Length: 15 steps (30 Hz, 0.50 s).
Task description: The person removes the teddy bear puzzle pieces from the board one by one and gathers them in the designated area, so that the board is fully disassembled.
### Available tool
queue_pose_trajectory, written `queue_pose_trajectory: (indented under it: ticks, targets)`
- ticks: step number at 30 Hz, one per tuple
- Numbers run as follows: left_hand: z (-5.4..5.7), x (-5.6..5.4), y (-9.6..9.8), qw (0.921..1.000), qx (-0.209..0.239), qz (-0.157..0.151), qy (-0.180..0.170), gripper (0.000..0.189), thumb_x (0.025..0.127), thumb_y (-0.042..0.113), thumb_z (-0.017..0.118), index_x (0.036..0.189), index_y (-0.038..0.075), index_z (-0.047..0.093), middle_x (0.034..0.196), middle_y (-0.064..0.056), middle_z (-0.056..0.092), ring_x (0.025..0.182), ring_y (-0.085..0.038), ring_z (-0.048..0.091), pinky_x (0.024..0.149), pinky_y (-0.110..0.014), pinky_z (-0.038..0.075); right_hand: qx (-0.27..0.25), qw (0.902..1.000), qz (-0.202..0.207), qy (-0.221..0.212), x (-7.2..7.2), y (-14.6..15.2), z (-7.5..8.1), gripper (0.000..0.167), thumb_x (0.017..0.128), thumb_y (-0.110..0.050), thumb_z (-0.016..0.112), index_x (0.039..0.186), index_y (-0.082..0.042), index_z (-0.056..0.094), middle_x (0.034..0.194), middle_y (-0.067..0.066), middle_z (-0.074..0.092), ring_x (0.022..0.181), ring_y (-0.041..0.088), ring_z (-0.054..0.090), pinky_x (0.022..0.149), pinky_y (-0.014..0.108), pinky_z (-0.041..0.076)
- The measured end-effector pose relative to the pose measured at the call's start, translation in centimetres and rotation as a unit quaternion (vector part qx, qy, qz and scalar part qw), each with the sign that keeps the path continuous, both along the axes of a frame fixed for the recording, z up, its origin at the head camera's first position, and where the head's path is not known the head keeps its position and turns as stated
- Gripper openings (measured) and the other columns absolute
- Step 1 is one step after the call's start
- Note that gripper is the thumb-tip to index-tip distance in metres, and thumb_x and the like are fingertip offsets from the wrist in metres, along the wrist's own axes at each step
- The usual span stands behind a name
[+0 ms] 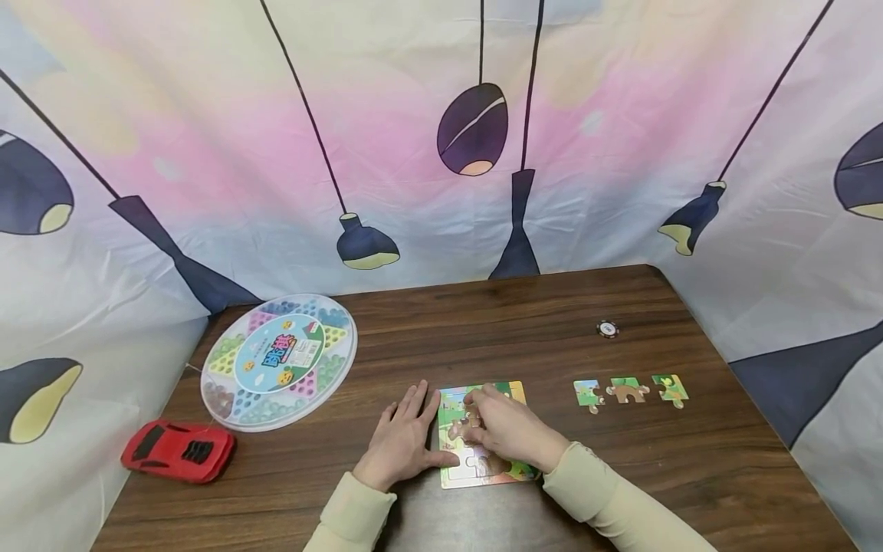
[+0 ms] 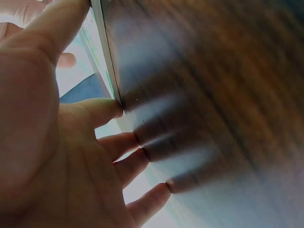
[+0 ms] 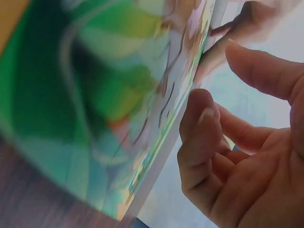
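A jigsaw puzzle board with a brown animal picture lies near the table's front, part of its tray showing pale and unfilled at the lower left. My left hand is spread flat beside its left edge; the thumb touches the board and the fingertips rest on the table, as the left wrist view also shows. Over the board is my right hand, fingers bent down to the picture. In the right wrist view its thumb stands apart from the fingers, with no piece visible between them. The hand hides part of the picture.
Three loose puzzle pieces lie in a row to the right. A poker chip is behind them. At the left sit a round Chinese checkers set and a red toy car. A patterned cloth hangs behind the table.
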State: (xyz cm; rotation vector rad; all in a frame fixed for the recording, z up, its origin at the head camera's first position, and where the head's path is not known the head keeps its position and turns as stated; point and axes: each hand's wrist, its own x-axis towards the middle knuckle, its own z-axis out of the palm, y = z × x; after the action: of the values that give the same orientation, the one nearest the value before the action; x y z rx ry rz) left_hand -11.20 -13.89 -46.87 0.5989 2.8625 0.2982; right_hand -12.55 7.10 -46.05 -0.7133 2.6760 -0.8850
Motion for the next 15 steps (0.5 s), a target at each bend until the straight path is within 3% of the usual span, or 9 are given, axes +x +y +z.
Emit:
queue_pose_trajectory:
  ticks: [9, 15]
  targets:
    - [0.00, 0.02, 0.01, 0.9999, 0.008, -0.001, -0.012, 0.104, 0.075, 0.069, 0.066, 0.152, 0.006, 0.034, 0.158, -0.021, 0.019, 0.145, -0.036, 0.020, 0.107, -0.059, 0.027, 0.003, 0.9987, 0.028, -0.043, 0.26, -0.38, -0.52, 0.058, 0.086, -0.022, 0.076, 0.134, -0.001, 0.054, 0.103, 0.003, 0.044, 0.068, 0.008, 0.048, 0.058, 0.021, 0.046]
    - [0.11, -0.01, 0.03, 0.9999, 0.004, 0.002, -0.009, 0.105, 0.075, 0.069, 0.066, 0.152, 0.007, 0.033, 0.159, -0.020, 0.019, 0.145, -0.035, 0.019, 0.108, -0.058, 0.027, -0.004, 0.9983, 0.035, -0.046, 0.31, -0.34, -0.70, 0.044, 0.083, -0.019, 0.079, 0.119, -0.003, 0.059, 0.097, 0.003, 0.039, 0.065, 0.008, 0.048, 0.055, 0.021, 0.046]
